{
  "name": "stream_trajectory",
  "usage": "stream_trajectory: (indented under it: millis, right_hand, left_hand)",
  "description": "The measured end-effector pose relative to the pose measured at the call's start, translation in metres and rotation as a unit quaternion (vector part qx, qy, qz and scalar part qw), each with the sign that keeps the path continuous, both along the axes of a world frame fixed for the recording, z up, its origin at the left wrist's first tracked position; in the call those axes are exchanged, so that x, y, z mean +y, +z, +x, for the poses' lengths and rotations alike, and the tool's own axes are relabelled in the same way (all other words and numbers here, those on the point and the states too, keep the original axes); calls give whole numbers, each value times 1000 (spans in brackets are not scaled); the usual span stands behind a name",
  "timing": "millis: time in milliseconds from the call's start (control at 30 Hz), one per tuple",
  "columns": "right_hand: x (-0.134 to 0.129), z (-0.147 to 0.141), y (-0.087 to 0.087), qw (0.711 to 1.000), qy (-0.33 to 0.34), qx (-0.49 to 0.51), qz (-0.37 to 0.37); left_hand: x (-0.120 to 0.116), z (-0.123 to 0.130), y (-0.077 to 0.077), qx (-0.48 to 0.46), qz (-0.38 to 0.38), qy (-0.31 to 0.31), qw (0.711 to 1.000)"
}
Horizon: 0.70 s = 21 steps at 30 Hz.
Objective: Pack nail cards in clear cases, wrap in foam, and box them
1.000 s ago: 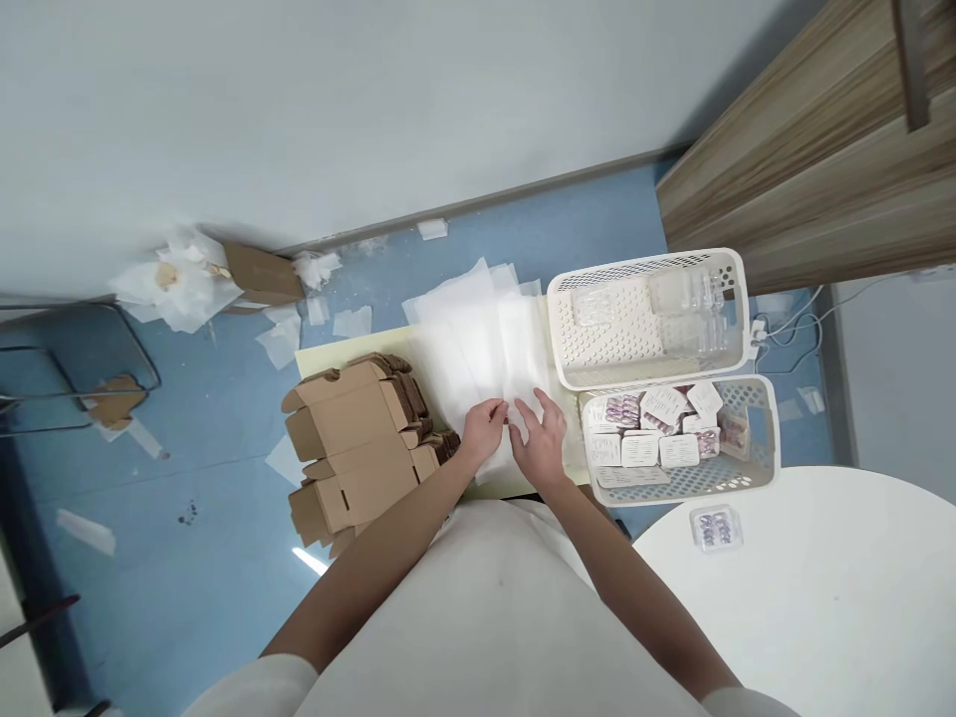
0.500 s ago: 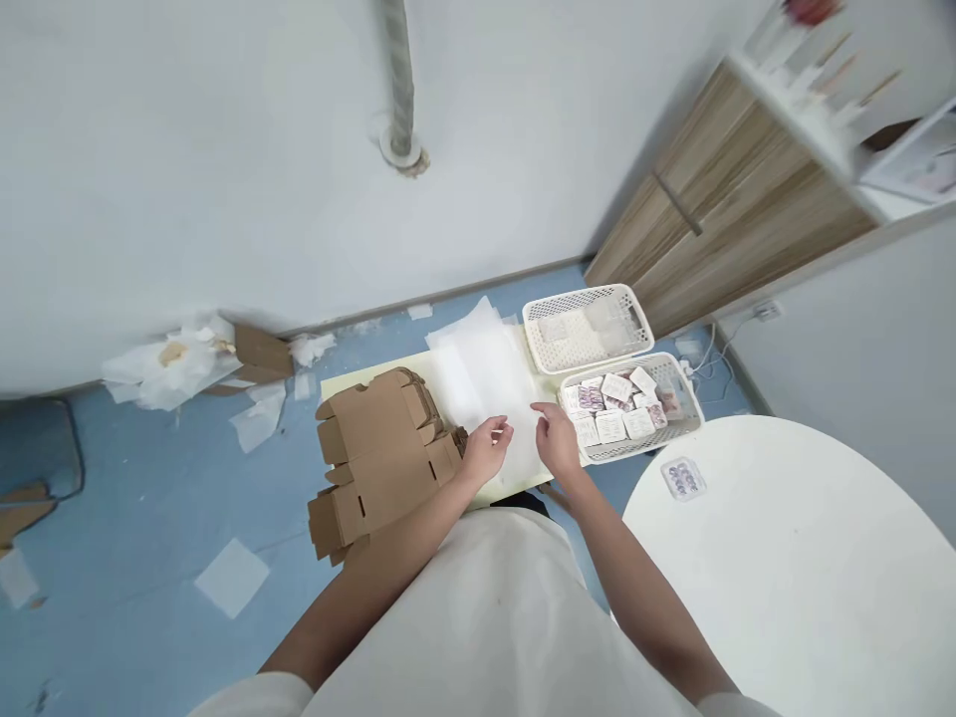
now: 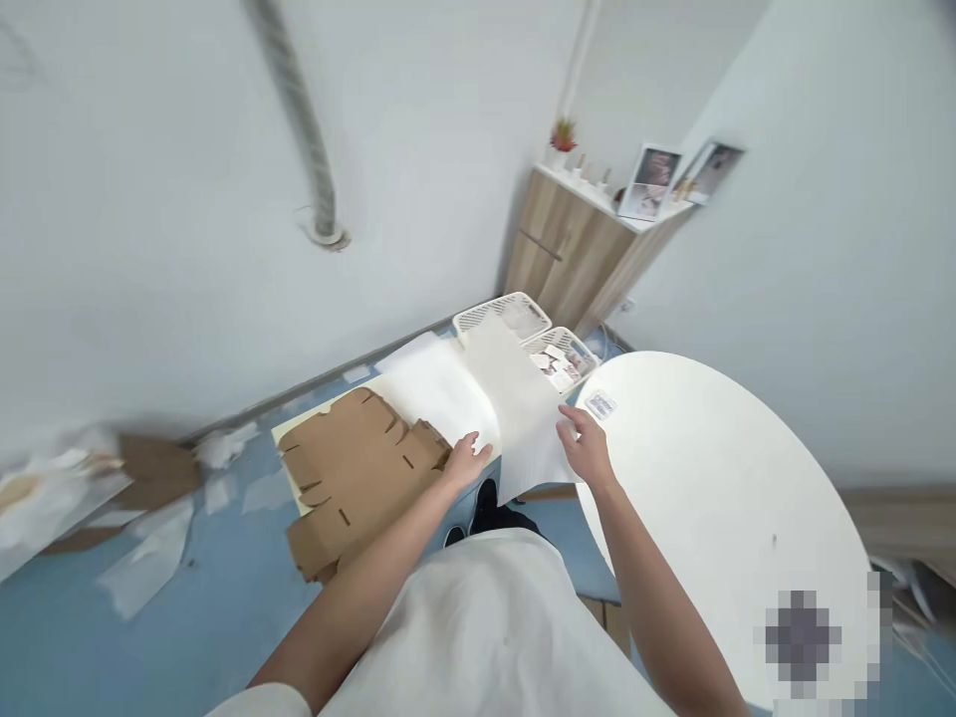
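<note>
My right hand (image 3: pixel 587 448) pinches the edge of a thin white sheet (image 3: pixel 515 393), which is lifted and slants across the baskets' near side. Beneath and left of it lies a stack of white sheets (image 3: pixel 433 388) on a low, pale yellow surface. Over the near edge of that stack is my left hand (image 3: pixel 467 463), its thumb and fingers apart and nothing in them. Flattened brown cardboard boxes (image 3: pixel 358 448) are piled on the same surface, left of my left hand.
Two white plastic baskets stand behind: one (image 3: pixel 461 321) with clear packs, one (image 3: pixel 590 360) with small labelled packs. A round white table (image 3: pixel 717 478) is at right, bearing a small clear pack (image 3: pixel 599 404). Scrap paper (image 3: pixel 149 558) litters the blue floor. A wooden cabinet (image 3: pixel 575 239) stands behind.
My right hand has taken hold of the top white sheet and drawn it right, toward the round table. My left hand has opened. The view has swung to the right.
</note>
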State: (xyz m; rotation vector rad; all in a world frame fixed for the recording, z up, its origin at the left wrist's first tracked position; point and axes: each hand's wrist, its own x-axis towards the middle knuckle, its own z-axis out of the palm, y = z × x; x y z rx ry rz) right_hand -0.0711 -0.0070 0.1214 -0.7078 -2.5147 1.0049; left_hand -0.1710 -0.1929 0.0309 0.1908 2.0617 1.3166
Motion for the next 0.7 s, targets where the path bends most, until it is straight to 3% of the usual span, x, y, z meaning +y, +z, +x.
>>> stream_trajectory:
  millis: [133,300,433,567,700]
  right_hand:
    - [8,60,12,992,-93,38,-72]
    - [17,131,6,968,-220,44,-112]
    - [30,189,-15,944,-299,54,-127]
    - [45,251,-44,921,-354,48,-157]
    - [57,305,-78,900,-395,10,-186]
  left_hand:
    - [31,30,4,-88,20,-83,992]
    - [70,73,5,-160,142,-175,961]
    - [107,105,-2,-141,135,-232,953]
    - [155,138,-15,-27,79,-283,956]
    - [202,168,-24,71,26,-346,935]
